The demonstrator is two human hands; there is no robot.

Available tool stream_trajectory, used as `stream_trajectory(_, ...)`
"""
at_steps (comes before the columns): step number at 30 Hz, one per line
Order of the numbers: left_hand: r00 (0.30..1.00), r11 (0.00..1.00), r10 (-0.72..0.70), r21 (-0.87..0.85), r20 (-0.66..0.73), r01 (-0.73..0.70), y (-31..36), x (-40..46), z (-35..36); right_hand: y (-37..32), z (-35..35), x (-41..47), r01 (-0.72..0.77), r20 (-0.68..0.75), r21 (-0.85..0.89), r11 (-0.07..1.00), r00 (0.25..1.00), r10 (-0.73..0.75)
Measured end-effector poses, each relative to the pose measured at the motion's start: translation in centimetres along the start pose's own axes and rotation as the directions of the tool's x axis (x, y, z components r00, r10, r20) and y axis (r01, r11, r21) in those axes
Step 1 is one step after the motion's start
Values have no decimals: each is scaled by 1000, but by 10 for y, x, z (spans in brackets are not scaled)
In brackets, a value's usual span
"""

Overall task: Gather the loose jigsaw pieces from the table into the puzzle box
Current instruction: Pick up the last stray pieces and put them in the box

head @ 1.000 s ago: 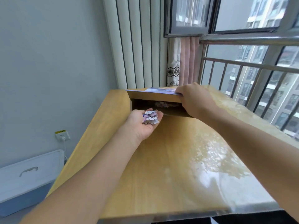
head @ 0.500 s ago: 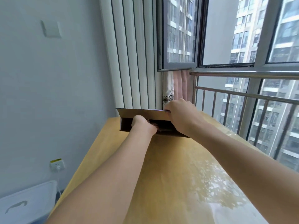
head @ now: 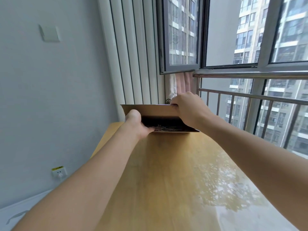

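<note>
- Since half a second ago the left hand (head: pixel 136 124) has slid out of the box (head: pixel 160 120) mouth toward its left end, and the view has tipped up, so more wall and window show; a second ago that hand held a clump of pieces in front of the box.
- Far left, low on the wall, sits a socket (head: pixel 59 171) with a yellow label; above it a white switch plate (head: pixel 50 33).
- Left hand: its thumb lies up against the left end of the raised flap (head: pixel 150 110), and the fingers reach into the opening along the box floor. Its grip is loose, fingers fairly straight, and it holds no pieces that I can see; the fingertips are hidden in the dark of the box.
- Box: it rests at the far end of the table (head: pixel 175 172), its open side facing the camera, its brown flap lifted above a dark inside.
- Pieces (head: pixel 165 127): a low, dim heap lies on the box floor, just right of the left hand's fingers. Single pieces cannot be told apart.
- Right hand (head: pixel 188 108): it grips the right end of the flap's top edge, fingers curled over it, holding the flap up.
- Behind the box stand white ribbed panels (head: pixel 131 55) and a pink curtain (head: pixel 181 84).
- Right of the table run a metal railing (head: pixel 250 95) and windows (head: pixel 181 32), with apartment blocks outside; glare lies on the table's right side.
</note>
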State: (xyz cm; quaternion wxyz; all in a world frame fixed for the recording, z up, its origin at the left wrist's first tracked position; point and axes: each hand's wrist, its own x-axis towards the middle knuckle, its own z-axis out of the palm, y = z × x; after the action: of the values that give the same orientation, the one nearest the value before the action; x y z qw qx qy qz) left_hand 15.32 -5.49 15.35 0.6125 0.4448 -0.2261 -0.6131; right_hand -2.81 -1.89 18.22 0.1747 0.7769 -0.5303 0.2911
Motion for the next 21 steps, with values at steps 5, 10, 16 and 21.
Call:
stream_trajectory(5, 984, 981, 174, 75, 33, -176, 9, -17, 4, 0, -10, 11, -24, -50, 17, 1000, 998, 25)
stream_trajectory(10, 168, -192, 877, 649, 450, -736, 36, -30, -9, 15, -45, 36, -57, -297, -24, 998, 954, 47)
stream_trajectory(16, 259, -104, 842, 614, 473, -782, 56, -18, -10, 31, -66, 58, -13, -403, -7, 1000, 915, 9)
stream_trajectory(21, 546, 333, 699, 464, 463, -821, 77, -11, 1, 36, -78, 75, 39, -374, -1, 999, 927, -37)
